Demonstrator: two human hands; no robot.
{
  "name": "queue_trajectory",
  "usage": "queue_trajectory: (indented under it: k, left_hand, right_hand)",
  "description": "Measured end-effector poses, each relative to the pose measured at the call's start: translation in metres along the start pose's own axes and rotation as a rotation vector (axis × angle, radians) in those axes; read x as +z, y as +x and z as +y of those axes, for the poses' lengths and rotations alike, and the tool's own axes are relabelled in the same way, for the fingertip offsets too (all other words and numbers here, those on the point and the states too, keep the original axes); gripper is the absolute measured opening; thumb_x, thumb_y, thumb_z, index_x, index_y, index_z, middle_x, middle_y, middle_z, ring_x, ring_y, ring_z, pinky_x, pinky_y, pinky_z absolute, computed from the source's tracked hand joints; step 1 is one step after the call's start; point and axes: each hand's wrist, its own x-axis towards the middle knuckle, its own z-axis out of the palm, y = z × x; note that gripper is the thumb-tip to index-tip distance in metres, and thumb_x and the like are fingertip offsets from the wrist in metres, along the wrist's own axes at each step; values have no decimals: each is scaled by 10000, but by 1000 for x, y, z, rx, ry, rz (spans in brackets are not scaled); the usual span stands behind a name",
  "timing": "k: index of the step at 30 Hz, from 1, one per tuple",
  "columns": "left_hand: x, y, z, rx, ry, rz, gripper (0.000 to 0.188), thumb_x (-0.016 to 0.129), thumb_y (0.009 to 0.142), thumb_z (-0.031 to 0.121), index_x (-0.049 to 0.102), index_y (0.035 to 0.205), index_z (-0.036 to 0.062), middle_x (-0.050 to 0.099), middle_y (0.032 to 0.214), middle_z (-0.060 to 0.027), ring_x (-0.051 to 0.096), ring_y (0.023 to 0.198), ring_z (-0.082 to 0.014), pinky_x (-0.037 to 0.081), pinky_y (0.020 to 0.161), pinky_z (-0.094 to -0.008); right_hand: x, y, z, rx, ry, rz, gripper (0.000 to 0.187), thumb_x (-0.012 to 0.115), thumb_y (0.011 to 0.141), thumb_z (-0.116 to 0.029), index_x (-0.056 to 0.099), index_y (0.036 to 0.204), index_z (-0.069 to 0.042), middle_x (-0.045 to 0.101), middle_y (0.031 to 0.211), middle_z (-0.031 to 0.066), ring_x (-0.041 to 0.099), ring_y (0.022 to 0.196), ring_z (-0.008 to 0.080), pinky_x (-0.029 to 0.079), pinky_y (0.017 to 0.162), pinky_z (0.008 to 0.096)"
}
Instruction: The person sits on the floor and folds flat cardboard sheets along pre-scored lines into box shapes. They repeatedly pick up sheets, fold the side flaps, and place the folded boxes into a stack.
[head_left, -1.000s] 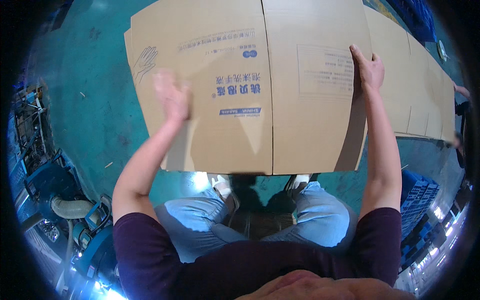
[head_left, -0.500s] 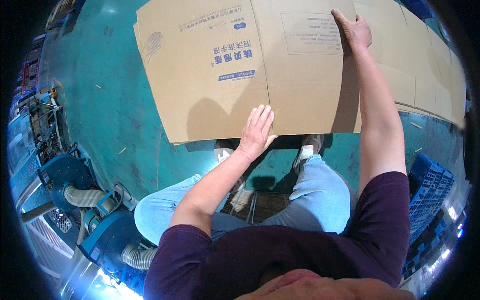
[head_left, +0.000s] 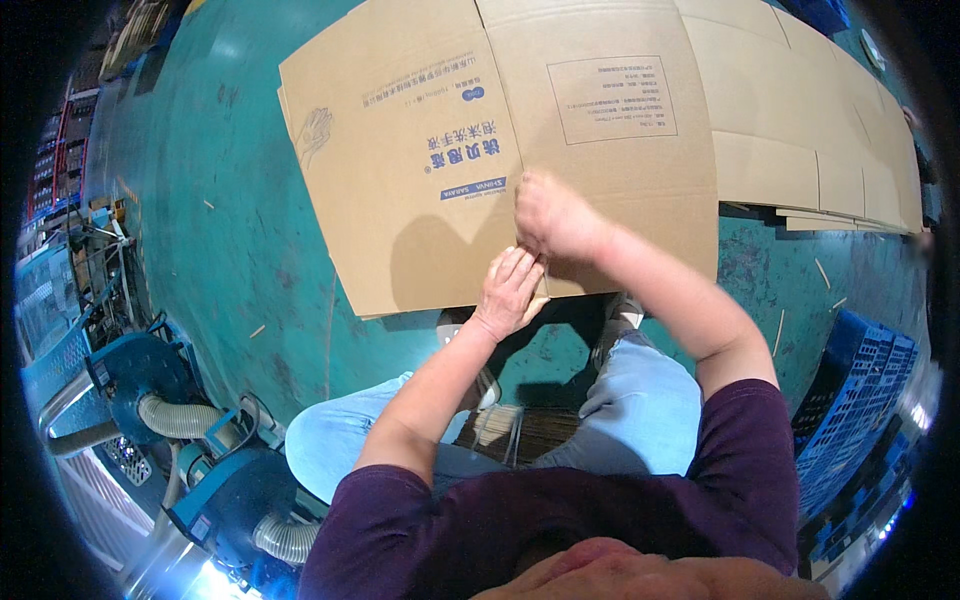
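A flattened brown cardboard box (head_left: 630, 210) with blue printing on its left panel lies in front of me, on top of at least one more sheet. My left hand (head_left: 508, 292) rests on its near edge beside the crease between the two panels, fingers stretched flat and thumb apart. Just beyond it, my right hand (head_left: 557, 217) is closed into a fist over that same crease, slightly blurred. Whatever the fist may hold is hidden. The two hands almost touch.
More flat cardboard (head_left: 770, 100) is spread to the right. A blue plastic pallet (head_left: 850, 400) stands at the lower right. Blue machines with ribbed hoses (head_left: 185, 418) are at my left. Thin cardboard strips (head_left: 779, 332) lie on the green floor (head_left: 240, 230).
My right hand has left the far right part of the box and come in close to my left hand, closing into a fist. The left hand stays at the near edge.
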Motion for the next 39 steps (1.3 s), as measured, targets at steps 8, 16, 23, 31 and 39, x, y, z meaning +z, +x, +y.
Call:
queue_trajectory:
  k: [8, 16, 23, 31, 39]
  left_hand:
    - [15, 1, 3, -13, -46, 35, 556, 748, 679, 259, 557, 1144, 23, 473, 1284, -165, 389, 1263, -351, 317, 1048, -497]
    - [10, 7, 11, 39, 147, -3, 653, 759, 691, 333, 535, 1201, -7, 466, 1337, -188, 423, 1251, -358, 340, 1059, -474]
    - [10, 6, 12, 75, 188, -14, 632, 721, 738, 331, 515, 1212, -33, 467, 1329, -218, 452, 1225, -373, 344, 1058, -484]
    - [13, 3, 8, 71, 205, -15, 614, 684, 767, 329, 505, 1229, -34, 452, 1346, -217, 416, 1256, -384, 323, 1073, -486]
    - [13, 1, 9, 85, 215, -12, 652, 691, 764, 344, 488, 1244, -48, 436, 1363, -215, 406, 1268, -375, 310, 1082, -479]
  right_hand:
    - [11, -33, -13, 51, 211, 123, 200, 622, 690, -173, 603, 847, -51, 556, 979, 128, 489, 1089, 303, 300, 1071, 445]
    - [-83, -207, 98, 1230, -289, 842, 453, 539, 784, -14, 510, 1232, -70, 488, 1286, 161, 407, 1241, 339, 291, 1063, 466]
    - [14, -271, 129, 1306, -690, 3, 641, 560, 792, -106, 346, 1396, -92, 267, 1479, 159, 188, 1396, 335, 175, 1118, 511]
    - [-24, -273, 145, 1012, -736, 318, 332, 521, 787, -69, 547, 1114, -25, 559, 1160, 154, 523, 1107, 311, 440, 925, 404]
    - [-241, -276, -22, 976, -513, 1042, 193, 568, 865, -31, 601, 1054, -5, 644, 992, 153, 644, 907, 254, 501, 779, 299]
